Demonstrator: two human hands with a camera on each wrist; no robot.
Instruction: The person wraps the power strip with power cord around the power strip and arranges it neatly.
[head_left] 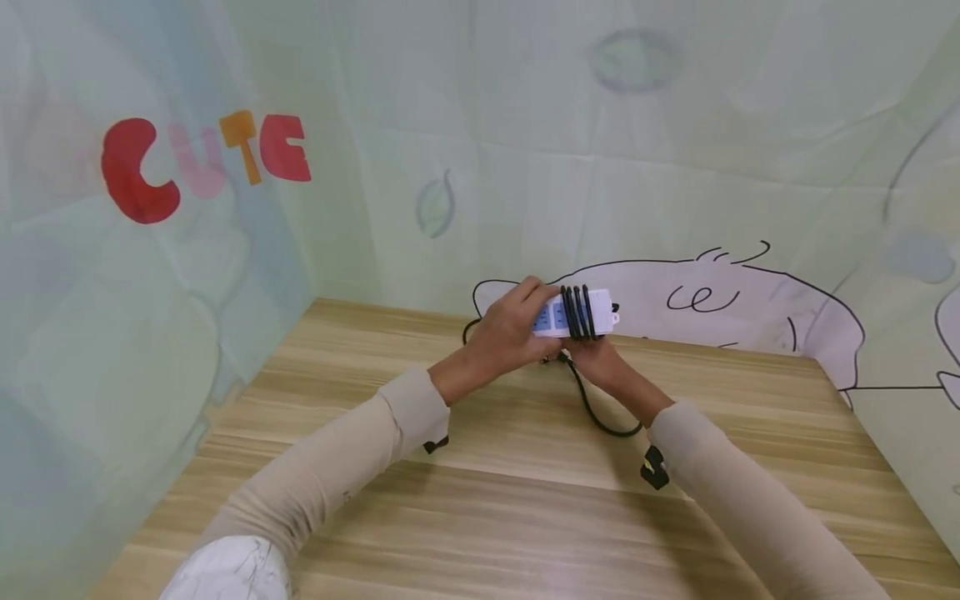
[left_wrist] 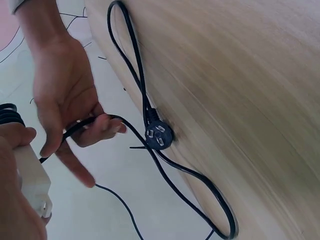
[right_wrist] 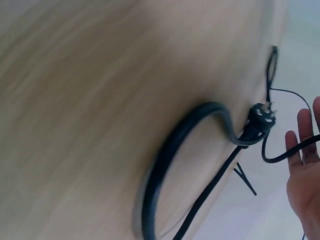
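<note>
A white power strip (head_left: 603,304) with blue socket faces is held up over the far part of the table. Several turns of its black cord (head_left: 577,315) are wound around its body. My left hand (head_left: 508,327) grips the strip's left end, thumb below and fingers over the top. Just under the strip, my right hand (head_left: 596,360) is partly hidden in the head view. In the left wrist view, the right hand's thumb and bent fingers hold the cord where it leaves the strip. The round three-pin plug (left_wrist: 159,135) lies at the table's far edge, beside loose cord loops.
The wood-grain table (head_left: 525,533) reaches to a printed cloth backdrop (head_left: 450,108) behind and at the left. A slack loop of cord trails on the tabletop near the right wrist. Dark wrist-worn devices (head_left: 654,468) hang under the sleeves.
</note>
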